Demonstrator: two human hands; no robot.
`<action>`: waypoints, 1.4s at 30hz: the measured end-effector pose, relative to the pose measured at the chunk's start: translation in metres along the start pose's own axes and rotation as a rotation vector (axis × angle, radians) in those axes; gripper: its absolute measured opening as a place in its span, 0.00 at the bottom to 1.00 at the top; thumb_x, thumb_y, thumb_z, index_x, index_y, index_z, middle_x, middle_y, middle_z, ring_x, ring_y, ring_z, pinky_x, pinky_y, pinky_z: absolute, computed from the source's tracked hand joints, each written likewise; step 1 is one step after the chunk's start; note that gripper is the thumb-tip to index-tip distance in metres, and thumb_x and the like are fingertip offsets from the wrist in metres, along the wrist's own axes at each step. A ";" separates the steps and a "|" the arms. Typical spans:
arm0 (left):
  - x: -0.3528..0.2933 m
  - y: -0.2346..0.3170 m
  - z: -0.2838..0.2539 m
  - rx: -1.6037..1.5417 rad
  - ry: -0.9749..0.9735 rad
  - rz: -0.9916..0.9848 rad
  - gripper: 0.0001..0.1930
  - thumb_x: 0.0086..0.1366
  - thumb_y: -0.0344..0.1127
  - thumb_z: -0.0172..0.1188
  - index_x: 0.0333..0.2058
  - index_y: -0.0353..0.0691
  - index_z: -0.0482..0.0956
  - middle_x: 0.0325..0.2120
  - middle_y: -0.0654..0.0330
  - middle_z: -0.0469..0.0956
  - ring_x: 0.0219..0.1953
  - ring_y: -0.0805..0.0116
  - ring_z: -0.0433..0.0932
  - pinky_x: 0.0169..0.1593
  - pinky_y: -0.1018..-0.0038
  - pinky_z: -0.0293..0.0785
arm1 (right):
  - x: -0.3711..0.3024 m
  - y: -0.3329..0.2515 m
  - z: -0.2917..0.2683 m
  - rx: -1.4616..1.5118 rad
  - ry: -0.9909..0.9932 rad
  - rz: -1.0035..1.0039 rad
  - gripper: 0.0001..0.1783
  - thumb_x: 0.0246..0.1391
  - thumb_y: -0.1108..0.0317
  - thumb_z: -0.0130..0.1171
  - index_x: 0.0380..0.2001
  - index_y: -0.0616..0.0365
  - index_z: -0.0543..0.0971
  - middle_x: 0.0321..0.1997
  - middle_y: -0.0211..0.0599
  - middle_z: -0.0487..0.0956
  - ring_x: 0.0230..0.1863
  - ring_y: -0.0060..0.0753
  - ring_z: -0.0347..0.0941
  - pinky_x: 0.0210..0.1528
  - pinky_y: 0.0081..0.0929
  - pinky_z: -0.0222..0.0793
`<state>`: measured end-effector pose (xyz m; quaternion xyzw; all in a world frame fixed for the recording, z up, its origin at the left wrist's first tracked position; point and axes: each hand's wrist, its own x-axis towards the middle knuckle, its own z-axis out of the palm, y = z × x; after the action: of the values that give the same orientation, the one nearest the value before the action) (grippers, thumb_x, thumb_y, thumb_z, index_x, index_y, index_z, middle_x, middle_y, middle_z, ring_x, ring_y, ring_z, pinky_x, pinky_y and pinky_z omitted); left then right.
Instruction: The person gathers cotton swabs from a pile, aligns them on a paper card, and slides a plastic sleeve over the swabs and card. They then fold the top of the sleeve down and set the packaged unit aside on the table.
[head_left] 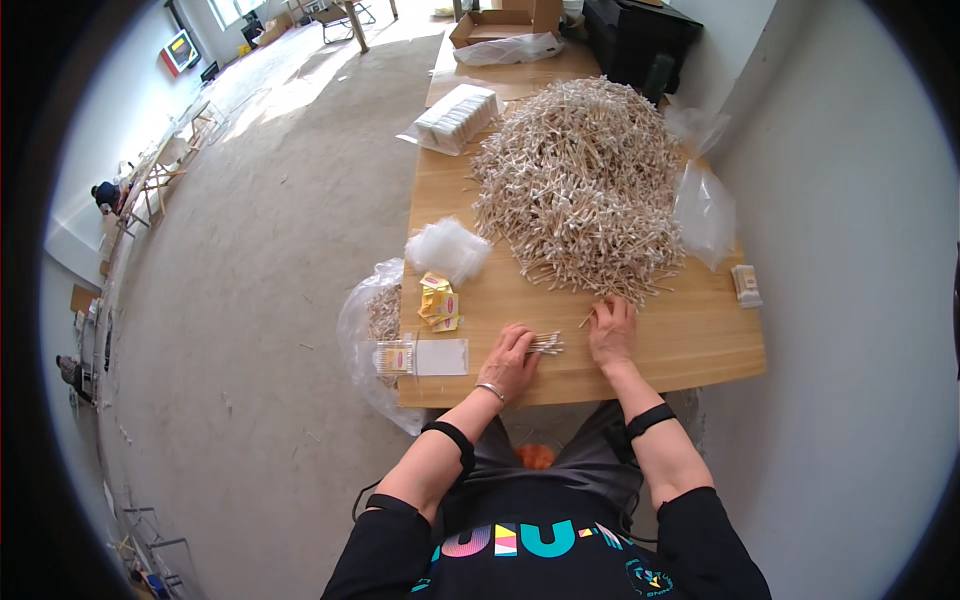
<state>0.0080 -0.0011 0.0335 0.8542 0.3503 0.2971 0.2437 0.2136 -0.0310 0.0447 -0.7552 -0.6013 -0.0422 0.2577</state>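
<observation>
Where the heap of cotton swabs (pixel 580 185) slopes down toward the near edge of the wooden tabletop (pixel 690 340), its loose fringe lies just beside the right hand (pixel 612 330); a careless sweep of that hand could, by my judgement, drag extra sticks out of the fringe or scatter them off the edge. Item: small bundle of swabs (pixel 546 344), lying between the two hands, heads pointing right; being loosely gathered, it looks liable to fan apart or roll if the grip slackens. Item: left hand (pixel 510 358), fingers curled narrow, pinching the near end of the bundle. Item: right hand, flat and spread palm-down, fingertips touching stray swabs at the heap's foot, gripping nothing that can be made out. Item: filled flat packet (pixel 420 357), left of the left hand at the tabletop's corner. Item: yellow and pink paper labels (pixel 438 302), loosely piled behind it. Item: stack of clear empty bags (pixel 448 248), further back. Item: plastic sack (pixel 375 330) hanging off the left edge.
</observation>
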 end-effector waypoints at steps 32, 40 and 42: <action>-0.008 0.002 0.008 -0.023 -0.029 -0.218 0.31 0.63 0.43 0.48 0.61 0.35 0.52 0.58 0.47 0.59 0.63 0.54 0.54 0.66 0.59 0.42 | -0.033 -0.033 0.013 0.210 -0.084 -0.135 0.29 0.54 0.66 0.49 0.58 0.67 0.59 0.64 0.53 0.56 0.66 0.54 0.48 0.67 0.41 0.45; -0.007 -0.006 0.010 -0.496 0.390 -0.379 0.23 0.63 0.29 0.44 0.57 0.31 0.60 0.54 0.44 0.65 0.58 0.55 0.64 0.61 0.67 0.57 | -0.024 -0.066 0.025 -0.059 -0.411 -0.328 0.45 0.50 0.44 0.51 0.62 0.66 0.53 0.68 0.48 0.49 0.70 0.50 0.38 0.69 0.44 0.33; -0.010 -0.005 0.013 -0.563 0.421 -0.425 0.22 0.64 0.29 0.43 0.57 0.31 0.60 0.54 0.44 0.65 0.58 0.56 0.64 0.61 0.68 0.57 | -0.022 -0.067 0.022 -0.074 -0.427 -0.314 0.46 0.50 0.43 0.51 0.62 0.65 0.53 0.68 0.48 0.48 0.70 0.50 0.38 0.69 0.44 0.32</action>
<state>0.0090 -0.0081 0.0183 0.5832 0.4661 0.4929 0.4469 0.1399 -0.0313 0.0399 -0.6533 -0.7499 0.0564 0.0873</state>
